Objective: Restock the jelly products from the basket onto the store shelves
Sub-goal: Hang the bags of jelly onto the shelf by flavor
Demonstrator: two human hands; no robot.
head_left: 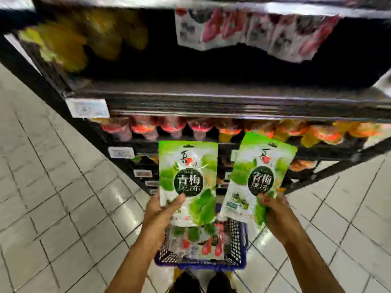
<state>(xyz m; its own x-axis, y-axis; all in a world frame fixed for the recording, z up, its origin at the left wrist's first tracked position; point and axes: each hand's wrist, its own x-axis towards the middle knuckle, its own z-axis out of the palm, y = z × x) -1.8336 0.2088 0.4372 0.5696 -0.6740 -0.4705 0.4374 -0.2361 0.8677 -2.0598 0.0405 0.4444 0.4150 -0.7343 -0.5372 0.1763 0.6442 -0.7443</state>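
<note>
Jelly pouch [188, 178] in the left hand [163, 210] stands upright, straight above the basket [236, 244]. The hand grips its lower left corner, thumb across the front and fingers behind. The right hand [275, 210] holds a second pouch [260, 176] by its lower right edge, fingertips curled onto the front. This one leans to the right, above the basket's right side. Both are green with a dark round label, and they hang near each other with a gap between them.

Below both hands, between the forearms, the basket sits on the floor [53, 187]; it has a blue rim and mesh walls. Loose pouches [196, 240] lie inside it, green and red ones, too blurred to read. Just on the near side of the basket are two dark shoes [201, 282].

Beyond the basket rise the black shelves [211, 104]. The level just above the held pouches carries a row of red-topped packs [173, 127], with orange packs [317, 132] further right of the basket. Higher still, white-and-red hanging pouches [243, 30] show up and right of the basket, and blurred yellow packs [74, 39] up and left. A price tag [87, 107] sits on a shelf edge, up and left of the basket. Pale floor tiles spread to both sides of the basket.
</note>
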